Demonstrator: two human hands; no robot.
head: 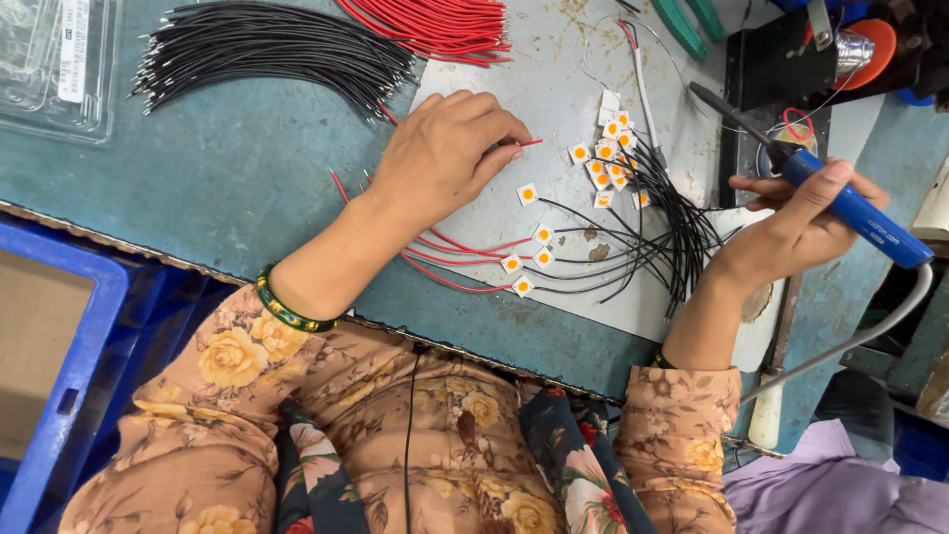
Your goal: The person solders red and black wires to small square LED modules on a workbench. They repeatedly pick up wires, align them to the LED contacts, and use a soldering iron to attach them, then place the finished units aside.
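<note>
Hands apart: left pinches red wire, right grips soldering iron.

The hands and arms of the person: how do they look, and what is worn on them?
Both hands, the left hand and the right hand, are bare, without gloves. The sleeves are peach with a yellow rose print, pushed up the forearms. A green and gold bangle circles the left wrist.

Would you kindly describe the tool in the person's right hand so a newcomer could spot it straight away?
Start at the pale work sheet on the teal bench, then move to its right edge, where the right hand is raised. It grips a soldering iron. This is the only pen-shaped tool with a blue handle, a dark metal tip and a grey cable trailing from its end.
</note>
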